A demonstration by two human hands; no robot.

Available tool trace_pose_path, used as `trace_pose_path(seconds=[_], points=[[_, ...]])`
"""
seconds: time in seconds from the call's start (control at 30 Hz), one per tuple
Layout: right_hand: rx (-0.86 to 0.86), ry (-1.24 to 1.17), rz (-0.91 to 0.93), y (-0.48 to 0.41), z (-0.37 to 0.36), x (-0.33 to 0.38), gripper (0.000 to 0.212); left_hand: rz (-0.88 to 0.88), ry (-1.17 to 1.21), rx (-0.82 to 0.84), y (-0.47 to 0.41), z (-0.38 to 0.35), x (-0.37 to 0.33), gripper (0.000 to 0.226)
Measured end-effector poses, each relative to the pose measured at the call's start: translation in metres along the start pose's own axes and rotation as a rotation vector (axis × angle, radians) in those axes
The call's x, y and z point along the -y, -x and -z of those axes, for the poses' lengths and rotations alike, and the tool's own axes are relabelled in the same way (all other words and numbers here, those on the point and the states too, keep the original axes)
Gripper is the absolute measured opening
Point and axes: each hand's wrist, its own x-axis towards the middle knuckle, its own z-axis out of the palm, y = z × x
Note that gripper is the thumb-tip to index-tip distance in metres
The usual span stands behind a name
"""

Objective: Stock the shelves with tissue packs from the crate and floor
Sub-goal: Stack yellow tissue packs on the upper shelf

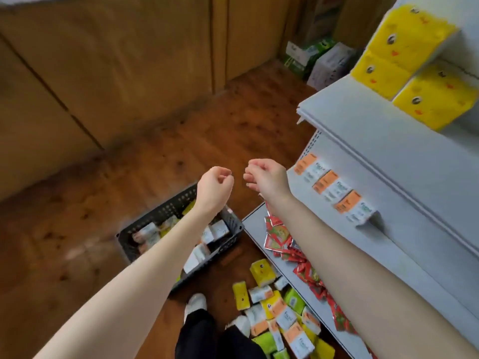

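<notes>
**A:** Where are the hands?

**B:** Both are raised out in front, above the gap between the crate [168,208] and the shelves [363,141]. The left hand [215,183] and right hand [265,178] are near each other but not touching. Each has its fingers curled into a loose fist, and I can see nothing in either.

**A:** Why hold them like that?

**B:** My guess is that they're between grabs, ready to reach down for a pack. Empty fists at that height aren't doing any work.

**A:** And the packs?

**B:** Some lie in the crate, the crate packs [219,229], partly under the left forearm. The floor packs [261,294] are heaped just beside the bottom shelf [255,224], near the person's shoe [197,303].

**A:** What's already on the shelves?

**B:** Yellow packs [404,42] are stacked up top. Orange packs [334,187] stand in a row along the front of the middle level. Red sachets [278,234] are strewn over the bottom shelf.

**A:** Anything in the way?

**B:** The sachets take up much of the bottom shelf, so I'd expect new packs to need space elsewhere or a clear-out first. The floor heap sits right at the feet and would be easy to tread on. The right forearm crosses the bottom shelf and hides part of it. The boxes [311,55] in the far corner are well apart from all this.
</notes>
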Motion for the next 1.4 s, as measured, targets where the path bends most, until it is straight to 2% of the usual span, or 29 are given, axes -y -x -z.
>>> trace_pose_path(seconds=[0.17, 0.4, 0.53, 0.67, 0.77, 0.87, 0.97, 1.03, 1.1, 1.2, 1.27, 1.4], points=[[0.162, 0.097, -0.19, -0.024, -0.092, -0.095, 0.02, 0.282, -0.033, -0.01, -0.003, 0.03, 0.13, 0.024], [0.234, 0.274, -0.328, -0.088, -0.183, -0.255, 0.017, 0.51, -0.045, -0.014, -0.03, 0.009, 0.324, 0.026], [0.248, 0.34, -0.361, -0.137, -0.219, -0.345, 0.027, 0.575, -0.082, -0.009, -0.063, -0.027, 0.424, 0.028], [0.227, 0.36, -0.355, -0.201, -0.252, -0.418, 0.018, 0.551, -0.108, -0.007, -0.119, -0.069, 0.492, 0.031], [0.238, 0.357, -0.318, -0.254, -0.276, -0.457, 0.013, 0.484, -0.08, -0.015, -0.169, -0.104, 0.529, 0.032], [0.233, 0.39, -0.225, -0.305, -0.297, -0.483, 0.031, 0.415, -0.039, -0.045, -0.218, -0.135, 0.554, 0.034], [0.204, 0.471, -0.119, -0.347, -0.312, -0.492, 0.036, 0.358, -0.022, -0.092, -0.26, -0.162, 0.57, 0.03], [0.196, 0.516, -0.095, -0.371, -0.318, -0.499, 0.04, 0.405, 0.034, -0.11, -0.284, -0.175, 0.58, 0.011], [0.219, 0.566, -0.102, -0.387, -0.321, -0.508, 0.046, 0.507, 0.14, -0.136, -0.305, -0.183, 0.59, 0.022], [0.261, 0.571, -0.119, -0.397, -0.323, -0.517, 0.049, 0.615, 0.361, -0.175, -0.324, -0.189, 0.598, 0.008], [0.238, 0.514, -0.114, -0.396, -0.32, -0.516, 0.048, 0.659, 0.471, -0.209, -0.324, -0.192, 0.597, 0.021], [0.131, 0.33, -0.176, -0.372, -0.299, -0.498, 0.052, 0.709, 0.531, -0.253, -0.299, -0.183, 0.569, 0.044]])
